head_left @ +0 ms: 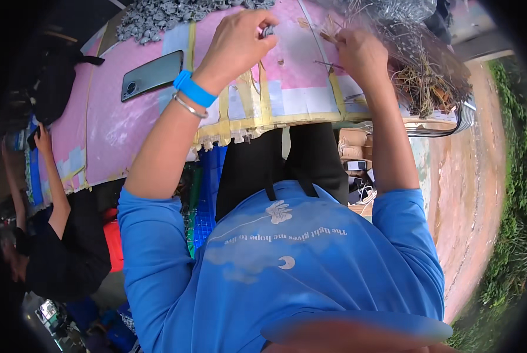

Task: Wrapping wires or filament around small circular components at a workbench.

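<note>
My left hand [235,44] is closed in a pinch over the pink-covered table [298,70]. Between its thumb and fingers is a small grey part [267,31], rounded in outline and partly hidden. My right hand [363,56] is raised over the table's right side, its fingers pressed together at a thin tan piece [329,37], too small to name exactly. Below those fingers lies a thin dark rod [327,63]. A heap of similar grey parts [151,20] covers the far left of the table.
A phone [151,76] lies left of my left forearm. Clear plastic and a tangle of brown and pale wires [425,88] sit on the right, beside black cables [451,126] at the edge. Another person [63,247] sits at left, holding a dark object. Boxes [356,146] stand below the table.
</note>
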`<state>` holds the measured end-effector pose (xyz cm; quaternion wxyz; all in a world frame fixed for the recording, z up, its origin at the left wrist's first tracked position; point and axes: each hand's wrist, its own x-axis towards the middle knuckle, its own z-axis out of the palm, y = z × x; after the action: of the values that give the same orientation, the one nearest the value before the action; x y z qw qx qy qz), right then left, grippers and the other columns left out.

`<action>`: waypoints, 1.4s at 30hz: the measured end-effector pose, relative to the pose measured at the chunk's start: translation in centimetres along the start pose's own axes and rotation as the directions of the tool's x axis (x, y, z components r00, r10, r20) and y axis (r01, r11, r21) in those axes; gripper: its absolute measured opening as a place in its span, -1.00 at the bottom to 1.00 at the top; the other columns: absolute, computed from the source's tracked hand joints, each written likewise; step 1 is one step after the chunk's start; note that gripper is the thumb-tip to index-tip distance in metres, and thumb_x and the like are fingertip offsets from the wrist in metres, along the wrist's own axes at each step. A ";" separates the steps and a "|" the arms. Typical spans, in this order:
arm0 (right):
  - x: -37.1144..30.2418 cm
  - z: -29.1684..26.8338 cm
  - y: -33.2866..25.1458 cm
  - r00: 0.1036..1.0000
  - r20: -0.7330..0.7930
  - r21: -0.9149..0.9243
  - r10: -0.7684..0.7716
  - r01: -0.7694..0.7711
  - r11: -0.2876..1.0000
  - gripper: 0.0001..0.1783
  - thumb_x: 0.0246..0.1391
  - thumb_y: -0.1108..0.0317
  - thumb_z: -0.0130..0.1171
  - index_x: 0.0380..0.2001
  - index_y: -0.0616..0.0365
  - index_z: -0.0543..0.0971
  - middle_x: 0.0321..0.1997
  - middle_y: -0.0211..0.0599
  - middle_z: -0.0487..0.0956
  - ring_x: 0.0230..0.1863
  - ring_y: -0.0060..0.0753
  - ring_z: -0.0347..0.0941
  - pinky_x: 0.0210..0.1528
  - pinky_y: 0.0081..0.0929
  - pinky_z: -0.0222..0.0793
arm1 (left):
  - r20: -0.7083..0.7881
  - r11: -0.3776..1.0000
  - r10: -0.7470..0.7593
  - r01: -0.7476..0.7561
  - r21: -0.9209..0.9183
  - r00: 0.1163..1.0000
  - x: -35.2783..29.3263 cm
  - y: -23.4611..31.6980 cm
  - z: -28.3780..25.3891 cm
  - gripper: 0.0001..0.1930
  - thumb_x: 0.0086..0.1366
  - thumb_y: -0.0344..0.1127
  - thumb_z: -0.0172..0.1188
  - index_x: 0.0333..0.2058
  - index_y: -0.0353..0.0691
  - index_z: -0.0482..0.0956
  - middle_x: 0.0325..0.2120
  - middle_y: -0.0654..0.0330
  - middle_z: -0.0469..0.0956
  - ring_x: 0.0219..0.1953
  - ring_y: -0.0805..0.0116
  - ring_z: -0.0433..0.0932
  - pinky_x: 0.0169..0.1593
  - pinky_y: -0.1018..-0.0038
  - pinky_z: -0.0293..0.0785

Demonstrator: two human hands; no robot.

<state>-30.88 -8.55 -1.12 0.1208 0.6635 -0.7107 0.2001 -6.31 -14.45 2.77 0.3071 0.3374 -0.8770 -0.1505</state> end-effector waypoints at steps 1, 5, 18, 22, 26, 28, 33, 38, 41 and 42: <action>0.7 0.8 0.1 1.000 0.016 -0.005 -0.020 0.020 1.000 -0.75 0.03 0.21 0.17 -0.26 0.06 0.65 -0.32 -0.11 0.62 -0.26 0.02 0.57 -0.23 -0.14 0.47 | -0.001 1.000 0.002 -0.002 0.011 1.000 -1.8 0.6 -0.6 -0.69 0.11 -0.36 0.32 -0.14 -0.29 0.61 -0.34 0.06 0.65 -0.33 0.36 0.67 -0.23 0.51 0.56; 0.8 -0.6 -5.2 0.995 0.067 0.109 -0.068 0.060 0.992 -0.77 0.01 0.23 0.20 -0.27 0.05 0.65 -0.26 -0.15 0.61 -0.26 0.02 0.57 -0.23 -0.18 0.47 | 0.139 0.796 -0.314 0.340 -0.501 0.939 -7.8 3.4 -1.8 -0.72 0.19 -0.41 0.29 -0.11 -0.31 0.58 -0.51 0.19 0.59 -0.50 0.56 0.57 -0.40 0.60 0.49; -8.6 -6.7 -0.2 0.959 -0.073 -0.081 0.273 -0.278 0.957 -0.62 -0.04 0.00 0.30 -0.33 0.08 0.66 -0.46 -0.18 0.65 -0.39 -0.08 0.59 -0.28 -0.24 0.47 | 0.271 0.380 -0.529 0.509 -0.772 0.804 -20.0 6.2 -4.0 -0.70 0.20 -0.44 0.31 -0.09 -0.38 0.56 -0.43 0.23 0.59 -0.51 0.55 0.56 -0.45 0.66 0.46; -7.5 -4.6 -0.8 0.935 -0.226 0.128 0.273 -0.249 0.960 -0.62 -0.02 -0.03 0.29 -0.36 0.08 0.70 -0.55 -0.24 0.62 -0.47 -0.16 0.57 -0.30 -0.32 0.46 | 0.297 0.362 -0.474 0.491 -0.793 0.829 -19.4 7.1 -3.2 -0.68 0.20 -0.44 0.31 -0.07 -0.38 0.56 -0.39 0.22 0.59 -0.50 0.55 0.56 -0.46 0.67 0.46; -6.1 -3.7 -6.3 0.928 -0.276 0.593 0.251 -0.041 0.804 -0.73 0.04 0.19 0.31 -0.32 0.17 0.69 -0.60 -0.24 0.59 -0.58 -0.54 0.49 -0.44 -0.54 0.38 | 0.385 0.311 -0.407 0.522 -0.794 0.828 -18.5 8.1 -1.6 -0.64 0.20 -0.44 0.29 -0.02 -0.37 0.52 -0.34 0.19 0.60 -0.48 0.52 0.57 -0.41 0.64 0.49; -5.4 -2.2 -7.9 0.952 -0.246 0.570 0.183 -0.011 0.821 -0.74 0.08 0.21 0.28 -0.31 0.20 0.69 -0.59 -0.24 0.61 -0.57 -0.53 0.50 -0.44 -0.56 0.39 | 0.470 0.316 -0.313 0.557 -0.768 0.825 -17.6 8.3 -0.6 -0.67 0.21 -0.44 0.30 -0.05 -0.36 0.53 -0.43 0.22 0.59 -0.49 0.54 0.58 -0.43 0.64 0.50; -5.4 -1.5 -8.0 0.976 -0.144 0.663 0.166 -0.029 0.748 -0.74 0.23 0.28 0.13 -0.22 0.31 0.57 -0.51 -0.18 0.64 -0.52 -0.45 0.57 -0.46 -0.51 0.45 | 0.548 0.338 -0.227 0.593 -0.731 0.805 -16.5 7.7 -0.2 -0.68 0.25 -0.44 0.26 -0.02 -0.36 0.52 -0.30 0.17 0.60 -0.44 0.50 0.60 -0.37 0.63 0.54; -8.1 -4.9 -6.6 0.869 0.027 1.000 0.494 -0.025 -0.011 -0.74 0.34 0.32 -0.03 -0.13 0.33 0.50 -0.43 -0.08 0.62 -0.53 -0.36 0.55 -0.49 -0.51 0.45 | 0.474 0.309 -0.338 0.572 -0.760 0.813 -16.6 7.0 -0.2 -0.69 0.24 -0.45 0.26 -0.04 -0.36 0.53 -0.28 0.14 0.59 -0.43 0.48 0.61 -0.37 0.62 0.54; -10.3 -6.1 -8.0 0.870 0.375 0.905 0.321 -0.268 -0.332 -0.71 0.34 0.27 -0.03 -0.16 0.31 0.52 -0.53 -0.30 0.51 -0.59 -0.55 0.39 -0.56 -0.62 0.29 | 0.535 0.201 -0.279 0.594 -0.779 0.797 -15.3 8.0 0.6 -0.71 0.24 -0.46 0.26 -0.06 -0.35 0.54 -0.31 0.16 0.60 -0.43 0.47 0.62 -0.37 0.62 0.53; -11.0 -5.9 -8.7 0.872 0.421 0.880 0.250 -0.325 -0.347 -0.72 0.33 0.27 -0.01 -0.17 0.30 0.54 -0.54 -0.37 0.50 -0.61 -0.60 0.35 -0.56 -0.64 0.25 | 0.537 0.200 -0.281 0.596 -0.778 0.795 -14.8 8.1 1.0 -0.71 0.24 -0.46 0.26 -0.06 -0.35 0.54 -0.31 0.16 0.60 -0.43 0.47 0.62 -0.37 0.62 0.53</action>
<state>-21.84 3.55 0.43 -0.5166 0.2990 -0.4195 0.6839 -2.31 1.64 -0.63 0.2581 0.3154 -0.5291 -0.7443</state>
